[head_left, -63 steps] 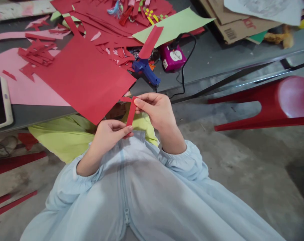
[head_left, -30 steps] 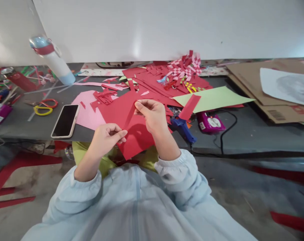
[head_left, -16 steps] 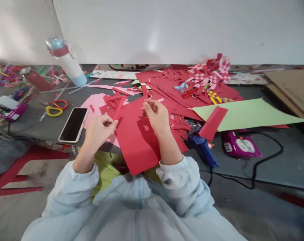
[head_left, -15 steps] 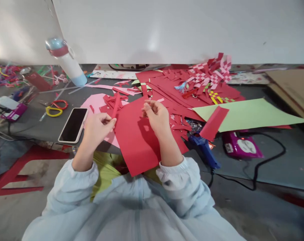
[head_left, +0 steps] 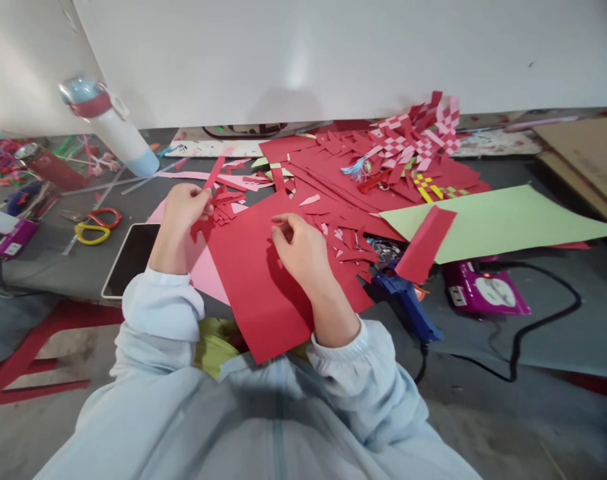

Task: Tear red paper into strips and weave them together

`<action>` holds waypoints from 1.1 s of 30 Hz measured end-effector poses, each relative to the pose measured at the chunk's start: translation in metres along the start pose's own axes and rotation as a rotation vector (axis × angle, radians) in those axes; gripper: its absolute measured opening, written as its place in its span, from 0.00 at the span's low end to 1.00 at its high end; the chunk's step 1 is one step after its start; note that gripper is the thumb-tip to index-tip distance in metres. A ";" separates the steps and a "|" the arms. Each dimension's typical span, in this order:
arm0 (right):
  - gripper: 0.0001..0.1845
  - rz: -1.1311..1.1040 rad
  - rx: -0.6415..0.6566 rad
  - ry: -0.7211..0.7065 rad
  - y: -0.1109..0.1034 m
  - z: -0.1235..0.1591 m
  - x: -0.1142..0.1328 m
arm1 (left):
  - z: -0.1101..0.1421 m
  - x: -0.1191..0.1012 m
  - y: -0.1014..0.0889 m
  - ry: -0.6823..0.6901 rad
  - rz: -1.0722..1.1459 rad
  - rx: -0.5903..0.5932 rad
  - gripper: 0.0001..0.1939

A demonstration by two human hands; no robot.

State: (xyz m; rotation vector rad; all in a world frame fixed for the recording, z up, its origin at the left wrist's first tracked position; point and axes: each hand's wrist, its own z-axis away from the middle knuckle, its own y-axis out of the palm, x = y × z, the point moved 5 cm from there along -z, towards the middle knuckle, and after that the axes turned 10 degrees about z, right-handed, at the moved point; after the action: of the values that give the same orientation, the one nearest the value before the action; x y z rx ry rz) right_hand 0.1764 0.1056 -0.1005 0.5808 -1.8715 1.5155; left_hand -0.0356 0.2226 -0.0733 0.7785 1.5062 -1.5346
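My left hand (head_left: 182, 208) pinches a narrow red paper strip (head_left: 214, 173) and holds it over a heap of cut red strips (head_left: 227, 203) on the grey table. My right hand (head_left: 298, 248) hovers over a large red paper sheet (head_left: 256, 280) that overhangs the table's front edge; its fingers are loosely curled and nothing shows in them. A pink sheet (head_left: 203, 270) lies under the red one. Pale blue sleeves cover both my arms.
A phone (head_left: 130, 257) lies left of my left arm, scissors (head_left: 91, 225) further left. A blue glue gun (head_left: 406, 303) and a magenta device (head_left: 483, 293) with a black cable sit right. A green sheet (head_left: 503, 220), woven paper pieces (head_left: 416, 133) and a bottle (head_left: 108, 127) lie behind.
The view rose from my lap to the table. My right hand let go of the strip; my left hand carried it up and left over the strip heap. My right hand sank toward the red sheet.
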 end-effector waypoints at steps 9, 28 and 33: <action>0.13 0.025 0.032 -0.012 0.003 0.000 -0.001 | 0.022 -0.006 -0.016 0.087 -0.368 -0.074 0.14; 0.12 0.148 0.012 -0.136 -0.010 0.013 0.006 | 0.209 0.060 0.010 -0.085 -0.375 0.520 0.29; 0.11 0.268 0.075 -0.229 -0.032 0.042 0.013 | 0.226 0.098 0.024 -0.373 0.138 0.556 0.24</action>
State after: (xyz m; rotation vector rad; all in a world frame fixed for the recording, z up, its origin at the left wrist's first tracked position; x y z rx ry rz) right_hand 0.1803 0.0585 -0.0741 0.5752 -2.1431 1.7595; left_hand -0.0337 -0.0126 -0.1500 0.8223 0.7430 -1.8919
